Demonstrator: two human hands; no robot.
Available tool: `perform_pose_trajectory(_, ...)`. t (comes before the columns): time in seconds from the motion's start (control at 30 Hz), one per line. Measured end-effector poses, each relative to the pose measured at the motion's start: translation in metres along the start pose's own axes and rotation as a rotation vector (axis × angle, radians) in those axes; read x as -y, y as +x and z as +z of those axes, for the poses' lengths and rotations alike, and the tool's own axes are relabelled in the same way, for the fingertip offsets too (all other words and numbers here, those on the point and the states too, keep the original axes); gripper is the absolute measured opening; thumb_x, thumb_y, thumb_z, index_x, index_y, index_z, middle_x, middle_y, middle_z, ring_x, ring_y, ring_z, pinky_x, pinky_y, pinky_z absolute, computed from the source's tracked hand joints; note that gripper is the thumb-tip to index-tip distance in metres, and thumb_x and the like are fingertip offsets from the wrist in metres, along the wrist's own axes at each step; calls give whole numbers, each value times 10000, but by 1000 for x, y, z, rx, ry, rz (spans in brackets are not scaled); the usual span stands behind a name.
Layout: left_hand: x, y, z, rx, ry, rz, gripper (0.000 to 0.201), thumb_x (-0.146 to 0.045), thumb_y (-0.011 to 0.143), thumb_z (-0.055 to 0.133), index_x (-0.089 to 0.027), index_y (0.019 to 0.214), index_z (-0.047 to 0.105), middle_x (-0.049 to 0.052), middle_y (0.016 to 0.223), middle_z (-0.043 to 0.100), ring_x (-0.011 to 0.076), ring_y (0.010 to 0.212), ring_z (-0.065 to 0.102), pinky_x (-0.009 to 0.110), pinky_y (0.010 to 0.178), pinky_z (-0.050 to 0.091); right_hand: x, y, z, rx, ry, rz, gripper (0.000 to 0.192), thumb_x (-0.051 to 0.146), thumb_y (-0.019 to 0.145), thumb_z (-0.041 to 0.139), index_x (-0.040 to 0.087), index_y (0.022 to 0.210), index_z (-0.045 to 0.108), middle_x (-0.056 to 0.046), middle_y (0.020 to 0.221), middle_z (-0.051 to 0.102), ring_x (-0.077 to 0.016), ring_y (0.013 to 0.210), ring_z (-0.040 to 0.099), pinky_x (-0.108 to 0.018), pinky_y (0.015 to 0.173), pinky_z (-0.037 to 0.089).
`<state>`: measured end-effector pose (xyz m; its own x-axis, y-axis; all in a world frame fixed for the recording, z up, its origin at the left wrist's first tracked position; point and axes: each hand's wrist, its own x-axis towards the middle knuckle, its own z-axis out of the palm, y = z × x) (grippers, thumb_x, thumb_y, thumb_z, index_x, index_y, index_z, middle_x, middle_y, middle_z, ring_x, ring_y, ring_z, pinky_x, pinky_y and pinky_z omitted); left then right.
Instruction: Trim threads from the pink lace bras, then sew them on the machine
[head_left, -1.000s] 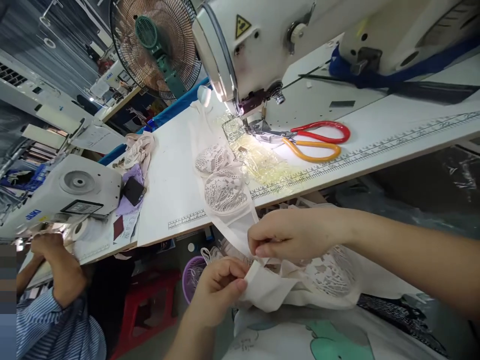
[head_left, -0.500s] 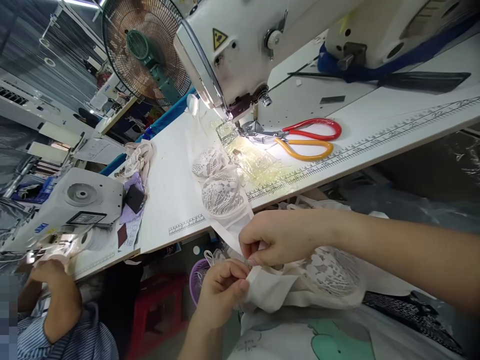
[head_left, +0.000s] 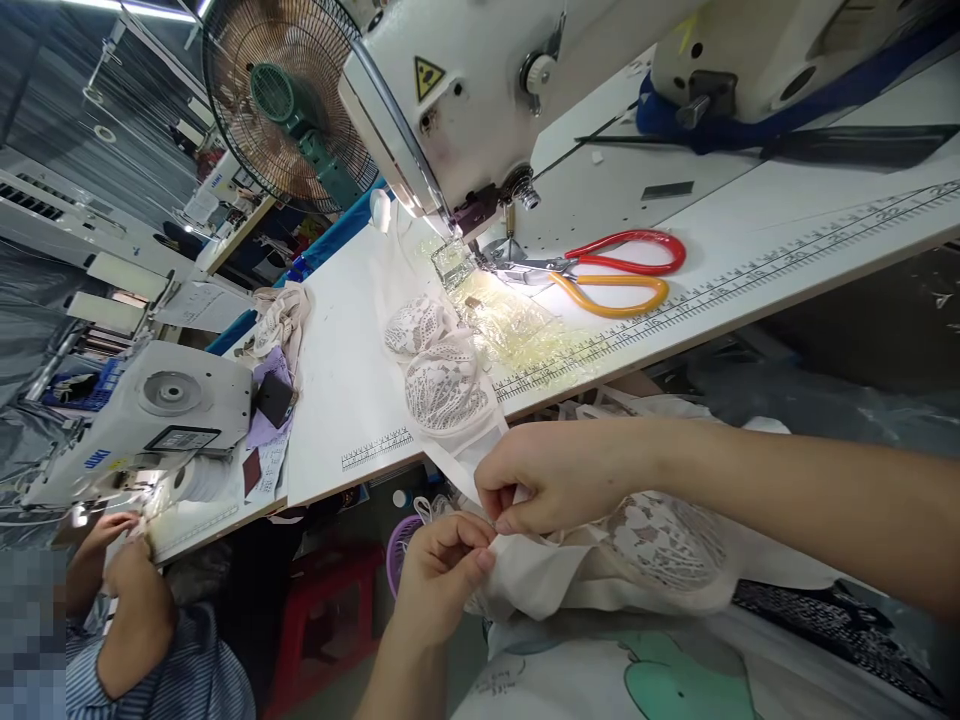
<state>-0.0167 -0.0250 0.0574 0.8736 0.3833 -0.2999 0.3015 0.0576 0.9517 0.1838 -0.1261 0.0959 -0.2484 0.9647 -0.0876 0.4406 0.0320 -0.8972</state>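
My left hand [head_left: 442,575] pinches the edge of a cream fabric piece with white lace [head_left: 600,565] held in my lap below the table edge. My right hand [head_left: 559,475] grips the same piece just above and to the right, fingertips nearly touching the left hand's. A strip of the fabric runs up from my hands to white lace cups [head_left: 439,370] lying on the white sewing table [head_left: 337,360]. Beyond them stands the white sewing machine [head_left: 465,90], its lit needle area over a pile of clear yellowish bits [head_left: 525,335].
Scissors with red and orange handles [head_left: 619,270] lie right of the needle. A fan [head_left: 289,100] stands behind the table. At the left, another person's hands [head_left: 124,555] work at a second sewing machine [head_left: 142,410]. A red stool [head_left: 322,620] and purple basket [head_left: 401,545] sit below.
My hands stay pinched on the fabric and shift slightly left and closer together. The view tilts a little. The other person's hands at the left move lower and rightward.
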Motion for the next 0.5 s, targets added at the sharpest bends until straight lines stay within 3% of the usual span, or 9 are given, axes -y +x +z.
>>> perform_pose_trajectory(0.2,-9,-1,-2,36,68,27,267,-358,760,671,-136,668,555,50,721,575,135,671,511,231,601,391,-4,0,1,17,5,-22,91,152,770,550,144,808,631,1,739,638,-101,643,542,-195,556,381)
perform_pose_trajectory(0.37,-16,-1,6,70,158,54,281,-398,838,569,-146,962,587,77,881,581,174,795,525,277,724,417,-4,-2,6,-41,-28,-28,81,146,757,550,163,808,610,-11,821,646,-128,719,564,-211,586,384)
perform_pose_trajectory(0.5,-10,1,18,25,181,64,269,-397,844,555,-137,830,618,55,795,563,158,749,491,260,698,393,5,-1,13,-114,-98,-37,85,120,739,527,177,776,577,1,759,631,-126,667,553,-215,559,378)
